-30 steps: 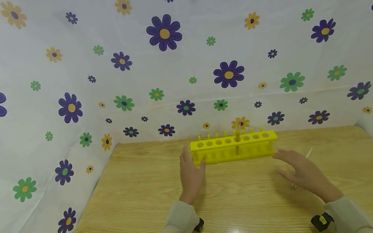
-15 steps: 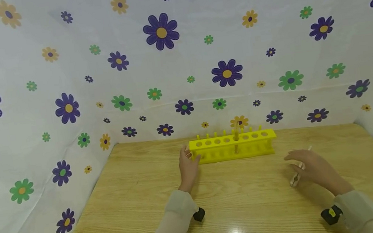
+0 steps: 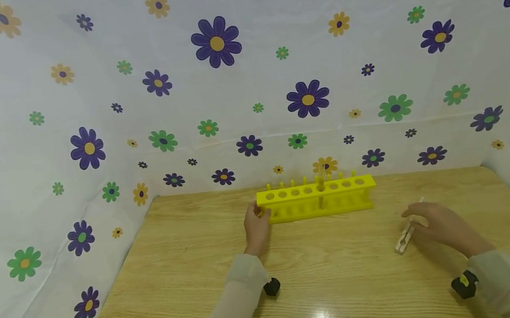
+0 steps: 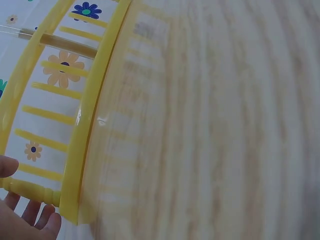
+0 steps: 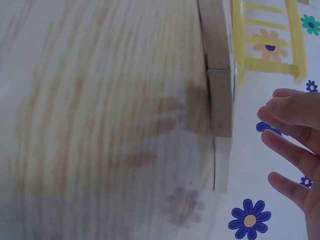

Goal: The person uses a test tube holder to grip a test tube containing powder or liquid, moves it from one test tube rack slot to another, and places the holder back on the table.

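Taking the middle of the pale wood-grain table (image 3: 316, 268) as the clock's centre, the yellow plastic rack with 8 round holes (image 3: 302, 196) is standing at 12 o'clock. 1 slender, clear tube (image 3: 321, 176) is standing near upright in hole 5, counting from the rack's 9 o'clock end. The long, narrow, pale wooden clamp with a wire binding (image 3: 403, 239) is lying at about 3 o'clock, its length running from 7 to 1.

Left hand (image 3: 256, 231): grasping the rack's 9 o'clock end, thumb on the near side, fingers reaching behind. Right hand (image 3: 442, 226): hovering over the clamp with loosely curved fingers, holding nothing; a gap is showing in the right wrist view.

Assessment: the person is apparently steadying the rack while reaching for the clamp. Sound practice would be lowering thumb and forefinger onto the clamp's 2 long sides, towards its 1 o'clock end, leaving the 7 o'clock end uncovered. Light pressure seems advisable, since hard squeezing could be spreading the clamp. The left hand should be pressing down rather than tugging; any tipping risks knocking the tube.
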The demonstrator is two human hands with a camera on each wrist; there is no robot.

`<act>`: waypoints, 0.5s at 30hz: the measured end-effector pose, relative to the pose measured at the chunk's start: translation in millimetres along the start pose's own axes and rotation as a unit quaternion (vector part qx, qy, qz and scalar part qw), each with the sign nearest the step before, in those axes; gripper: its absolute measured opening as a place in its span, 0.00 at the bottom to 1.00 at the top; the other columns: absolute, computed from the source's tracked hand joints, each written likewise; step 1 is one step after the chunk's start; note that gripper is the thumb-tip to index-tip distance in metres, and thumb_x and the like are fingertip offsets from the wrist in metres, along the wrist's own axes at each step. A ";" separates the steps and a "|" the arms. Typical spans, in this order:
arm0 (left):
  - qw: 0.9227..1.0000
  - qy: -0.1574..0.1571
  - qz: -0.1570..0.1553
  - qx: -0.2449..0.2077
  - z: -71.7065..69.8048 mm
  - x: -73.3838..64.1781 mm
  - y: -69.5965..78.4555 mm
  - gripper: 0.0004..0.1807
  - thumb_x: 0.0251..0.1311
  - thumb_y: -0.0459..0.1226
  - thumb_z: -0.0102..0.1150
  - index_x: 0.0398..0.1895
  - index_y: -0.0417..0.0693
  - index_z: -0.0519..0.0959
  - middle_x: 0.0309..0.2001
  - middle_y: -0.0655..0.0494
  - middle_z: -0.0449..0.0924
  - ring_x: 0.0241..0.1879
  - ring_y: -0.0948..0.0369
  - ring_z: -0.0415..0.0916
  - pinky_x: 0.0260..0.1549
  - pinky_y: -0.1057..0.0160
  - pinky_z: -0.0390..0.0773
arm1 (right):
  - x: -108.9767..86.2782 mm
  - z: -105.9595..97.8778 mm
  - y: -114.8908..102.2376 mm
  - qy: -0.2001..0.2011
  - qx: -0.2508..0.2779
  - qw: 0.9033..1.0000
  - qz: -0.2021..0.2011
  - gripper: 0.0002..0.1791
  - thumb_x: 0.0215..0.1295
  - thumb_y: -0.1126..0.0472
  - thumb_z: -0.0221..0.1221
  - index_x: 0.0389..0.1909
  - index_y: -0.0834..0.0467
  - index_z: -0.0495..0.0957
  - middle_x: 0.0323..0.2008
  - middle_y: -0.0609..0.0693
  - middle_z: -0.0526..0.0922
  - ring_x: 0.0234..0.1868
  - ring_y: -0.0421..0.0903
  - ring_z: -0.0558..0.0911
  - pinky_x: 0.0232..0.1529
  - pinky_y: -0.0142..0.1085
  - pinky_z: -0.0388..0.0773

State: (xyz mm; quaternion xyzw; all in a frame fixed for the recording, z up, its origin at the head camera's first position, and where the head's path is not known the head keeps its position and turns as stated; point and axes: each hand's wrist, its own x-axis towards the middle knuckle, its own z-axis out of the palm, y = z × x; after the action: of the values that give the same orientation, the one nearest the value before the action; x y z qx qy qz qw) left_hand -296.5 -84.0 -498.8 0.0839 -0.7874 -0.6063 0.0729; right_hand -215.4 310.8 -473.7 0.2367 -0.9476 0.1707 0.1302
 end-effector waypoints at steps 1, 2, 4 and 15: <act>1.000 -0.001 0.000 0.006 0.4 0.2 -0.4 0.22 0.63 0.33 0.54 0.61 0.39 0.67 0.59 0.41 0.71 0.60 0.47 0.67 0.59 0.50 0.70 | -0.4 0.3 1.8 -0.009 0.003 1.000 0.004 0.11 0.51 0.71 0.64 0.38 0.63 0.81 0.41 0.63 0.83 0.43 0.62 0.81 0.46 0.55 0.76; 1.000 -0.003 0.003 0.013 1.0 0.7 -1.0 0.22 0.63 0.33 0.54 0.61 0.38 0.68 0.59 0.41 0.71 0.60 0.47 0.67 0.59 0.50 0.69 | -0.8 0.4 3.1 -0.016 0.006 1.000 0.009 0.11 0.52 0.71 0.64 0.38 0.63 0.81 0.42 0.62 0.83 0.44 0.62 0.81 0.46 0.55 0.75; 1.000 -0.005 0.003 0.019 2.3 1.5 -2.2 0.22 0.63 0.33 0.53 0.61 0.37 0.67 0.59 0.40 0.71 0.60 0.47 0.67 0.59 0.50 0.69 | -1.5 0.5 5.3 -0.034 0.020 0.999 0.018 0.11 0.52 0.72 0.62 0.39 0.63 0.81 0.42 0.62 0.83 0.45 0.63 0.80 0.48 0.56 0.74; 1.000 -0.002 0.021 0.004 6.5 4.8 -4.9 0.21 0.63 0.33 0.54 0.59 0.39 0.69 0.57 0.42 0.72 0.59 0.48 0.68 0.58 0.50 0.70 | 2.0 10.0 11.2 -0.060 -0.010 0.998 -0.012 0.11 0.51 0.73 0.60 0.36 0.60 0.82 0.41 0.58 0.83 0.48 0.62 0.79 0.51 0.55 0.73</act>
State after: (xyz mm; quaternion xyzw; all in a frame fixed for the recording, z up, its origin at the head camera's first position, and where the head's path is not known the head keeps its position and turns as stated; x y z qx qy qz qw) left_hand -302.4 -80.2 -505.2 0.0667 -0.7914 -0.6019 0.0837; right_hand -224.3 315.5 -485.1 0.2566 -0.9524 0.1456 0.0771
